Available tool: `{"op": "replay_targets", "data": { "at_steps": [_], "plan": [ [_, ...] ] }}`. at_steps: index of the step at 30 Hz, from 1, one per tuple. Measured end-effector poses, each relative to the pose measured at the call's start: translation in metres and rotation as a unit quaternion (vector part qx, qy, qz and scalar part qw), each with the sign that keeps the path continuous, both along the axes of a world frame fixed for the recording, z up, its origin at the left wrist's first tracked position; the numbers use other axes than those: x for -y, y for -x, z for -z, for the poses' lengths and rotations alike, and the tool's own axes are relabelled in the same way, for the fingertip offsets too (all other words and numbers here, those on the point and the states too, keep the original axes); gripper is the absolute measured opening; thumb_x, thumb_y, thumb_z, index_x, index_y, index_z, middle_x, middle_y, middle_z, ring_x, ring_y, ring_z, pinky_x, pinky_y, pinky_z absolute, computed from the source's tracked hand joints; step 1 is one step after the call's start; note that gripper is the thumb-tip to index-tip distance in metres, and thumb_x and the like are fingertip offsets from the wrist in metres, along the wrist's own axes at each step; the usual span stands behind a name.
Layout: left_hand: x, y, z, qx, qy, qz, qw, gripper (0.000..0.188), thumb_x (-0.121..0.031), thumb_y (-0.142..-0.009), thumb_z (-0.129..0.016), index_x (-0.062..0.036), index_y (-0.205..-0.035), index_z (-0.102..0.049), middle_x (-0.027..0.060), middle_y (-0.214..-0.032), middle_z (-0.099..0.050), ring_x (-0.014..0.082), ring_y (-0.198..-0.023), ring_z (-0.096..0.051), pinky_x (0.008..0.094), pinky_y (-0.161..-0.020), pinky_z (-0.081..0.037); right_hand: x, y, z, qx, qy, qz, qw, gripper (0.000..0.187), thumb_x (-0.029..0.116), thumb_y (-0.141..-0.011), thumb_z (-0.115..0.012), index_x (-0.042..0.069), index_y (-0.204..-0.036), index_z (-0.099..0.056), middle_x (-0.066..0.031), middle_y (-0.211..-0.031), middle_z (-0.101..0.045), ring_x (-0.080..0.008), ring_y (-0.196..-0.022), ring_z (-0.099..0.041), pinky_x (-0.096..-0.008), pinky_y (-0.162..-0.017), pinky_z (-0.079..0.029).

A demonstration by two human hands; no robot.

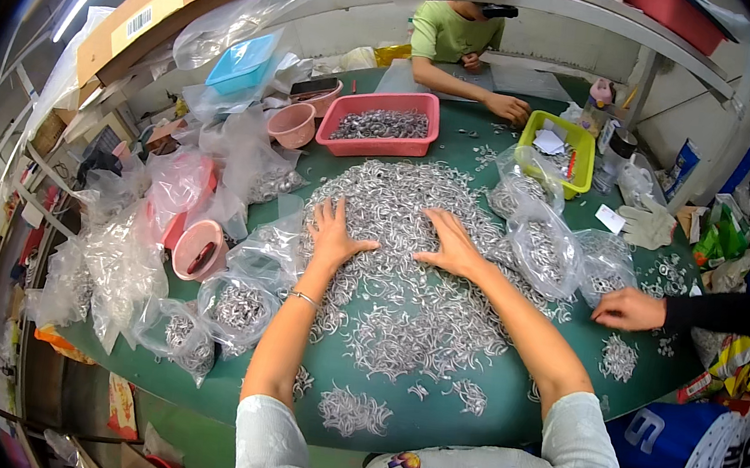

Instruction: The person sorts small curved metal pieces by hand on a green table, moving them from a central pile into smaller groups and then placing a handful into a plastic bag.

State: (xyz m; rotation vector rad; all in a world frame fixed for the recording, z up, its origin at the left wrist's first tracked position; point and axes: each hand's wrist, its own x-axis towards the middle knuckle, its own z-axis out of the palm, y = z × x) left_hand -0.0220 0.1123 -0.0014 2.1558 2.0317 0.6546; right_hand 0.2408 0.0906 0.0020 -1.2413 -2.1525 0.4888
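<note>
A wide heap of small, curved silver metal pieces (413,303) covers the middle of the green table. My left hand (333,237) lies on the heap's left part, fingers spread and thumb pointing inward. On the other side my right hand (452,246) rests on the pieces with its fingers stretched out and apart from the left. Neither hand grips anything. Closer to me, a small separate pile (355,412) of the same pieces sits near the table's front edge. Clear plastic bags (237,311) filled with pieces stand left of my left forearm.
A pink tray (377,147) of pieces stands beyond the heap, a yellow-green basket (578,155) at far right. A co-worker's hand (629,309) rests by bags (544,253) on the right. Another person's hand (508,110) reaches in across the table. A pink bowl (200,249) stands left.
</note>
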Motion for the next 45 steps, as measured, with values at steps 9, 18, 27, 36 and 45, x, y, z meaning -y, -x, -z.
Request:
{"op": "replay_targets", "data": {
  "at_steps": [9, 18, 27, 36, 45],
  "plan": [
    [-0.004, 0.013, 0.004, 0.009, -0.01, 0.01, 1.0, 0.112, -0.053, -0.052, -0.087, -0.0118, -0.144, -0.037, 0.0184, -0.149, -0.029, 0.045, -0.139, -0.019, 0.0626, -0.108, -0.02, -0.004, 0.046, 0.024, 0.153, -0.04, 0.03, 0.987, 0.091, 0.045, -0.058, -0.085, 0.014, -0.134, -0.047, -0.0175, -0.141, -0.035, -0.0428, -0.136, -0.025, -0.0551, -0.107, -0.031],
    [-0.032, 0.026, -0.007, 0.056, 0.076, 0.041, 0.995, 0.101, -0.057, -0.058, -0.083, -0.0157, -0.141, -0.042, 0.0176, -0.149, -0.031, 0.0413, -0.137, -0.025, 0.0625, -0.105, -0.027, -0.004, 0.05, 0.02, 0.16, -0.037, 0.04, 0.986, 0.083, 0.041, -0.057, -0.086, 0.014, -0.128, -0.052, -0.0177, -0.136, -0.038, -0.0428, -0.128, -0.032, -0.0533, -0.102, -0.033],
    [-0.036, 0.025, 0.004, 0.028, -0.019, 0.071, 0.997, 0.085, -0.051, -0.06, -0.083, -0.0149, -0.13, -0.052, 0.0113, -0.138, -0.043, 0.0423, -0.129, -0.034, 0.0553, -0.1, -0.037, -0.002, 0.052, 0.023, 0.143, -0.087, 0.052, 0.985, 0.067, 0.036, -0.062, -0.084, 0.012, -0.118, -0.057, -0.0158, -0.128, -0.046, -0.0384, -0.117, -0.04, -0.0502, -0.097, -0.038],
    [-0.027, 0.023, -0.001, 0.026, -0.018, 0.097, 0.995, 0.081, -0.049, -0.059, -0.084, -0.0151, -0.128, -0.057, 0.0096, -0.136, -0.044, 0.0394, -0.128, -0.036, 0.0585, -0.098, -0.037, 0.005, 0.051, 0.026, 0.134, -0.083, 0.053, 0.986, 0.068, 0.033, -0.062, -0.085, 0.012, -0.119, -0.054, -0.0173, -0.128, -0.046, -0.0393, -0.117, -0.041, -0.0499, -0.098, -0.036],
    [-0.016, 0.02, -0.007, -0.011, -0.025, 0.114, 0.993, 0.069, -0.041, -0.066, -0.082, -0.0084, -0.122, -0.057, 0.012, -0.129, -0.048, 0.0382, -0.122, -0.042, 0.0476, -0.102, -0.039, 0.054, 0.029, 0.017, 0.054, -0.069, 0.018, 0.996, 0.046, 0.013, -0.07, -0.076, 0.01, -0.111, -0.057, -0.0173, -0.123, -0.044, -0.0387, -0.114, -0.039, -0.0476, -0.097, -0.038]
  ]
}}
